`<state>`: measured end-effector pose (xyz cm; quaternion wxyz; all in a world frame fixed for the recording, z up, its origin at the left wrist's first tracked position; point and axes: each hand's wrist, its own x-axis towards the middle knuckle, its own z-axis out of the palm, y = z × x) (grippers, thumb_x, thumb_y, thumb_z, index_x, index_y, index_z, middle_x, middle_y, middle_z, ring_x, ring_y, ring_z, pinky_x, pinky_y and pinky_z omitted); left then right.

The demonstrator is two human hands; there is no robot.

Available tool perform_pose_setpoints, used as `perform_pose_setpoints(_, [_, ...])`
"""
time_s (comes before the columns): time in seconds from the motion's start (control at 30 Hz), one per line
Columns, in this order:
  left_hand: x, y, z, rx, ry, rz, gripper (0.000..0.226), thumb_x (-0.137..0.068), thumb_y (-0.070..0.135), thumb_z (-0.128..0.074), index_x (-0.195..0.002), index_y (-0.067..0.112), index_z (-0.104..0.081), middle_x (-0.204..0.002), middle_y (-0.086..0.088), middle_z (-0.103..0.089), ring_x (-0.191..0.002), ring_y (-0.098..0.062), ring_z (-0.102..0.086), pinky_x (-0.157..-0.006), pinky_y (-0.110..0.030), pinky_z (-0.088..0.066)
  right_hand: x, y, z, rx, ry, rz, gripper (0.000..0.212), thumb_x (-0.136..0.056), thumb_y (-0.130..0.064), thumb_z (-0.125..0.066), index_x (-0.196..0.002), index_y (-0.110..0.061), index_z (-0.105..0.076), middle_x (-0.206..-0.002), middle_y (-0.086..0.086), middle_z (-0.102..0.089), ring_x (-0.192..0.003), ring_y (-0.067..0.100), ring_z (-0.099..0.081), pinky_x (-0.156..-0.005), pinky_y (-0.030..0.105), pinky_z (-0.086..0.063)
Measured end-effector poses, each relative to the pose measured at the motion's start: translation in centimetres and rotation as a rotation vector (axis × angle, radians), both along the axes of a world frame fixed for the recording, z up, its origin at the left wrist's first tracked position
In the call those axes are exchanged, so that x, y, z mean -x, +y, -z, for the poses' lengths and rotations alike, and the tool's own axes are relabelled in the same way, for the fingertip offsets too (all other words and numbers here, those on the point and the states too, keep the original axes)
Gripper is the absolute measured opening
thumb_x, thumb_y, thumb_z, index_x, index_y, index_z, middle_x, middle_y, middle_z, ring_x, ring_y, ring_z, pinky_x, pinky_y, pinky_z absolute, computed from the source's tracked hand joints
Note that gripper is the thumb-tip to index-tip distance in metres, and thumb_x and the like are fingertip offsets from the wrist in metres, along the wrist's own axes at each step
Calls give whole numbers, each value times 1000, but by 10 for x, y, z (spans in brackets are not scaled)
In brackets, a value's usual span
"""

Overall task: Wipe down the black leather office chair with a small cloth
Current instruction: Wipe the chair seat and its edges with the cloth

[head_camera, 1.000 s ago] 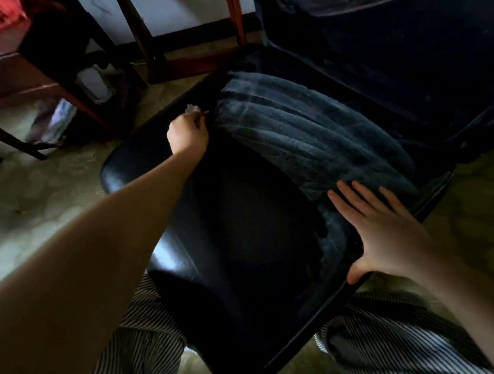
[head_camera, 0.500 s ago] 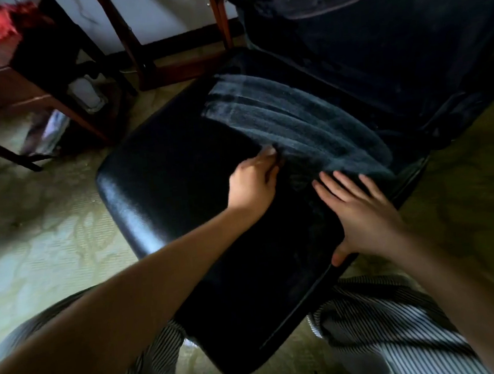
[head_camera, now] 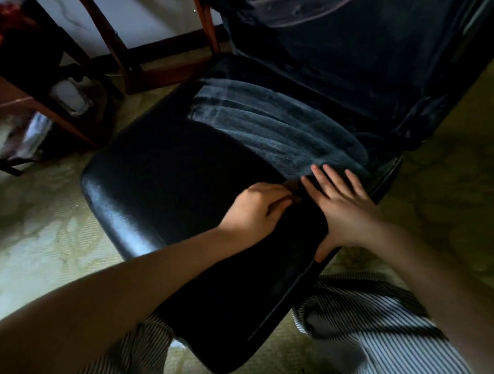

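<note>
The black leather chair's seat (head_camera: 160,177) fills the middle of the view, shiny at its front left and dusty grey with wipe streaks (head_camera: 270,124) toward the back. Its dark backrest (head_camera: 346,41) rises at the upper right. My left hand (head_camera: 254,210) lies on the seat near its right side, fingers curled round a small cloth that barely shows at the fingertips (head_camera: 292,187). My right hand (head_camera: 344,204) rests flat on the seat's right edge, fingers straight and spread, thumb hooked under the rim.
Wooden furniture legs (head_camera: 123,48) stand behind the chair at the upper left, with a dark wooden table (head_camera: 4,89) and clutter under it. Pale patterned floor (head_camera: 33,237) surrounds the chair. My striped trouser legs (head_camera: 360,341) are at the bottom.
My left hand has swept with the cloth from the seat's far left corner across to the right, ending beside my right hand. The right hand stayed on the seat's edge.
</note>
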<state>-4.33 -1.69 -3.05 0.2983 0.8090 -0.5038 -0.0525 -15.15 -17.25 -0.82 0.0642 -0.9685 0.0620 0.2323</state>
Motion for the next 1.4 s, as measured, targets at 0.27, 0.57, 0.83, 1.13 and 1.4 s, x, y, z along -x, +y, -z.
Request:
perform_pose_setpoints(0.27, [-123,21,-16,-16,-37,-562,21,-90,12,-55,-103,4,-69,-102,-16,-68,-93,-29,-63,-80,-24,-40,-17,-12,-17,-101,184,124,130,-65,-70,-65,-139,-29,34,-140,2,46,-135,23,35,-110,48,18])
perform_pose_setpoints(0.57, [-216,22,-7,-24,-14,-961,30,-94,15,-45,-115,6,-64,-118,-16,-62,-111,-31,-54,-90,-30,-37,-18,-12,-10,8,200,47,141,-55,-75,-67,-130,-25,41,-129,2,50,-134,25,36,-108,49,21])
perform_pose_setpoints(0.83, [-214,10,-2,-242,0,-974,33,-95,25,-43,-118,11,-62,-115,-18,-63,-107,-36,-56,-84,-36,-44,-21,-11,-3,-23,174,39,145,-53,-71,-72,-138,-25,36,-145,1,42,-136,22,34,-111,46,17])
perform_pose_setpoints(1.13, [-170,-9,5,-178,-49,-759,36,-92,26,-47,-127,21,-56,-130,-2,-57,-115,-26,-54,-86,-30,-42,-22,-8,-4,-83,170,65,145,-54,-62,-77,-140,-26,33,-131,-2,49,-134,21,36,-111,43,19])
perform_pose_setpoints(1.4, [-77,-27,15,-67,-71,-424,31,-85,20,-52,-111,17,-68,-122,-2,-63,-112,-19,-60,-86,-29,-50,-22,-9,-4,-68,118,71,146,-51,-63,-79,-142,-26,29,-148,0,37,-138,20,29,-112,43,15])
